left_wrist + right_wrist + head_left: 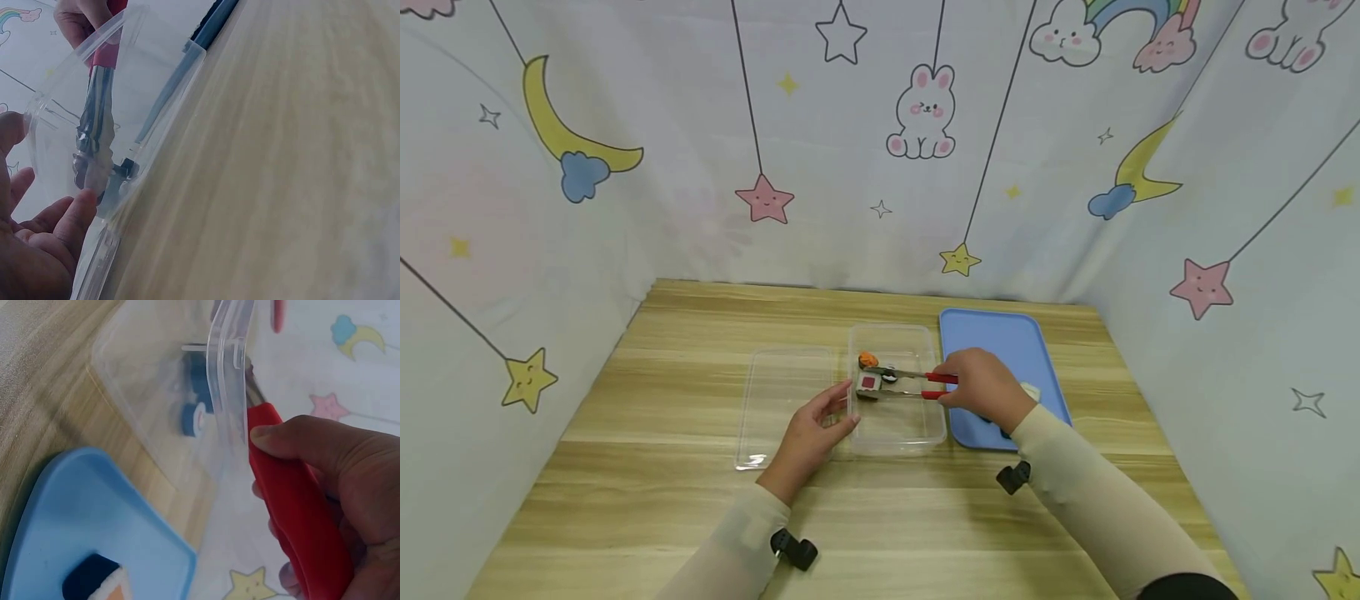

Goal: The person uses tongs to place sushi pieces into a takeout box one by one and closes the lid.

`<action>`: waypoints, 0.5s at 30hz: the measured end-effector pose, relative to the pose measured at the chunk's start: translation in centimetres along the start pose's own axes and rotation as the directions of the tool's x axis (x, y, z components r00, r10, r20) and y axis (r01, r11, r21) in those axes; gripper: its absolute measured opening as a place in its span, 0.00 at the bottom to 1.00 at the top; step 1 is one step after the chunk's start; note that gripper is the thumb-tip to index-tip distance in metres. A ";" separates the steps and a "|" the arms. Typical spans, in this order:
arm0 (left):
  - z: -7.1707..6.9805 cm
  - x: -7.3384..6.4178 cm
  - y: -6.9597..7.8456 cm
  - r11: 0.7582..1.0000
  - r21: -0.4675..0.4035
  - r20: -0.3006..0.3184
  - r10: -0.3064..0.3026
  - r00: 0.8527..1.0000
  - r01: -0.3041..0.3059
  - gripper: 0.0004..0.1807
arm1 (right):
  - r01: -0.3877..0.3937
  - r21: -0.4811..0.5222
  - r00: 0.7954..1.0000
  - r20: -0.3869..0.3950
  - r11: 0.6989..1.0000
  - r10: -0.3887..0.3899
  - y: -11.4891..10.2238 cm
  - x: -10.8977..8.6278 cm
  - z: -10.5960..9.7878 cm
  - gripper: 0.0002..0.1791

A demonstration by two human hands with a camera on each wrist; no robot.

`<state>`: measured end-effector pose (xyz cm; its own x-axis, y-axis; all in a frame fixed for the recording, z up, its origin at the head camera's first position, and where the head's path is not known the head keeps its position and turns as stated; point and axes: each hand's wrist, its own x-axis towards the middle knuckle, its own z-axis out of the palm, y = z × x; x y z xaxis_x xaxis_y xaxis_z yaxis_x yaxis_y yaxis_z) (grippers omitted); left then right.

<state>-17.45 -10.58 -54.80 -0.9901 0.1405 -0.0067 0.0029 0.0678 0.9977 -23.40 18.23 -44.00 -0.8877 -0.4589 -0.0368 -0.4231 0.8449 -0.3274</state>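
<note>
My right hand (985, 385) grips red-handled tongs (942, 378), which reach over the clear plastic box (898, 440) from its right side. Their metal tips lie on either side of a toy sushi roll (868, 382) with a dark red square centre, at the box's left end. An orange-topped toy sushi (867, 359) sits just behind that roll. Another small round roll (192, 419) shows through the box wall in the right wrist view. My left hand (811, 429), fingers loosely extended, is at the box's left wall, fingertips right at it in the left wrist view (47, 244).
A blue tray (992, 329) stands right of the box, partly hidden by my right arm. On it lies a toy sushi (100, 578) with a dark wrap and white rice. A clear lid (782, 400) lies left of the box on the wooden table (647, 467). Patterned curtains surround the table.
</note>
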 end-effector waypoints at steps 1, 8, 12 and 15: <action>0.0 0.0 0.0 1.000 0.005 0.002 0.006 1.000 -0.006 0.34 | 0.001 0.002 1.000 -0.001 1.000 -0.001 0.0 0.0 0.0 0.19; -0.1 0.2 -0.4 0.999 0.021 0.003 0.043 0.999 -0.043 0.34 | -0.014 0.018 1.000 -0.001 1.000 0.014 -0.1 -0.1 -0.1 0.20; -0.1 0.2 -0.6 0.999 0.011 0.004 0.049 0.999 -0.049 0.34 | -0.017 0.036 1.000 0.006 0.999 0.017 0.2 -0.3 -0.2 0.21; -0.1 0.2 -0.6 0.999 0.008 0.000 0.050 0.999 -0.050 0.34 | -0.037 0.062 0.999 0.000 0.997 0.037 0.5 -0.5 -0.5 0.22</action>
<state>-17.62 -10.67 -55.38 -0.9887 0.1436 0.0436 0.0539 0.0685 0.9962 -23.25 18.98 -43.68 -0.9028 -0.4272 -0.0493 -0.3777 0.8426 -0.3840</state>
